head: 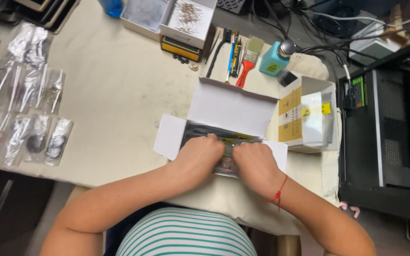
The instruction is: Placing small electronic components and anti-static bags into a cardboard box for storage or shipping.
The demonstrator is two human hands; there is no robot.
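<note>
A white cardboard box (228, 106) lies open in front of me, its lid flap standing up and side flaps spread. Inside it sits a shiny silver bag (205, 129) holding a flat part. My left hand (198, 156) and my right hand (256, 163) are both closed on the near edge of that silver bag, knuckles side by side over the box. A red string circles my right wrist. The bag's middle is hidden under my hands.
Several small clear plastic bags (24, 114) with parts lie at the left. A red brush (247, 64), hand tools and a teal bottle (275, 59) sit behind the box. A second white box (309, 114) stands at right, beside a black computer case (390, 128).
</note>
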